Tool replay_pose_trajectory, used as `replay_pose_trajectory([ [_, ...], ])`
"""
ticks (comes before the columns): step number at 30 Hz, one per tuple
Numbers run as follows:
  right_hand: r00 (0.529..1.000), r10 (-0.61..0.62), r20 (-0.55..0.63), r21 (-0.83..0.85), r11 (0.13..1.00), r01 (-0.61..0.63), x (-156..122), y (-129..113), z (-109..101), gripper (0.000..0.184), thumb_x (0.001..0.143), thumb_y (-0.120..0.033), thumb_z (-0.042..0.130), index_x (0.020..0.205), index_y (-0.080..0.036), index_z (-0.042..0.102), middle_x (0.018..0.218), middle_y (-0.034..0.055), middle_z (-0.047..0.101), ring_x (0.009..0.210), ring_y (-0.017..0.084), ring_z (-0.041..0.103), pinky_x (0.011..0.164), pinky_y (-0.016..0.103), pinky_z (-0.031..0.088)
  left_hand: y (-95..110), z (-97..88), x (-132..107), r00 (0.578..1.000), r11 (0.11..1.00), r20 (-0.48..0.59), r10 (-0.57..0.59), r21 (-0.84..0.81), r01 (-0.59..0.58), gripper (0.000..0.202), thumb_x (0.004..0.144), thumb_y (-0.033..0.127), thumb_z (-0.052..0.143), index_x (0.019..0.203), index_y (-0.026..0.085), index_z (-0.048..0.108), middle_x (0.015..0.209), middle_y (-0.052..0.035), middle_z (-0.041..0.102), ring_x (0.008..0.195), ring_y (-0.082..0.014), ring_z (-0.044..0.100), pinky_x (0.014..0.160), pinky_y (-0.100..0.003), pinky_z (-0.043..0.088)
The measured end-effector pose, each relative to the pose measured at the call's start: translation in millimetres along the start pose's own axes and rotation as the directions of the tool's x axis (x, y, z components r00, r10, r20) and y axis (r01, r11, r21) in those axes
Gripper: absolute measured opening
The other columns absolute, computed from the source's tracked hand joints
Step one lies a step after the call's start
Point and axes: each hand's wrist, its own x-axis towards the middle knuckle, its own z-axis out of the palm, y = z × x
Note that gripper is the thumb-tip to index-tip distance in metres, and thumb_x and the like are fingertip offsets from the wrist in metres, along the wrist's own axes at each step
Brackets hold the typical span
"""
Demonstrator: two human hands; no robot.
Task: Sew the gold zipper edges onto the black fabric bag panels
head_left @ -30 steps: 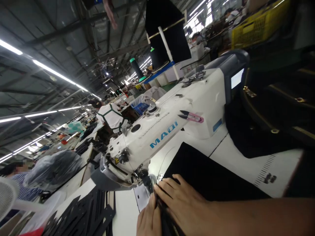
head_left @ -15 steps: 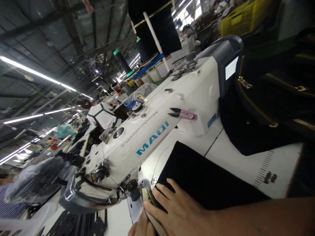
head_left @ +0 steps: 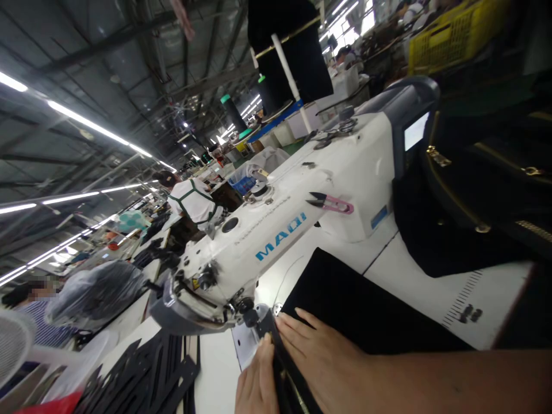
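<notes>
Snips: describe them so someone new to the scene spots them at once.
Find the big white sewing machine mid-picture. Along its arm, follow the blue MAQI letters rightward; just past the last one lie the snips. Their pink handle and dark, pointed blades, aimed left, set them apart from the white casing and blue lettering.

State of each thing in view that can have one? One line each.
Left hand: fingers extended at dark strip
Right hand: flat, fingers extended
Dark strip: between the hands
Black fabric: spread flat
Pink snips: blades apart, lying on machine
Sewing machine: running or stopped, can't tell
Screen: lit
Ceiling lights: on
</notes>
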Motion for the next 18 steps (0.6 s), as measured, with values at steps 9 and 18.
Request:
replay_pose_trajectory([
  [9, 0.990, -0.132, -0.048, -0.144, 0.982, 0.124, -5, -1, 6, 0.051, 0.089, -0.021, 0.038, 0.139, -0.014, 0.034, 0.140, 0.0120, 0.036, 0.128, 0.029, 0.034, 0.104, 0.049, 0.032, 20, 9.5, -6, 0.967, 0.974, -0.143, -0.213, -0.104, 0.199, 0.036, 0.089, 0.009, 0.027, 0.102, 0.018, 0.060, 0.111, -0.0106, 0.064, 0.098, -0.0228, 0.062, 0.075, -0.038, 0.054],
  [18, 0.977, -0.198, -0.073, -0.240, 0.955, 0.175, 17, 18, 24, 0.051, 0.091, -0.025, 0.039, 0.140, -0.018, 0.031, 0.138, 0.0110, 0.038, 0.126, 0.029, 0.037, 0.100, 0.049, 0.037, 11, 20.2, 10, 0.954, 0.977, -0.208, -0.215, -0.044, 0.211, 0.041, 0.089, 0.005, 0.024, 0.092, 0.016, 0.064, 0.090, -0.0077, 0.069, 0.072, -0.0193, 0.065, 0.063, -0.029, 0.053],
])
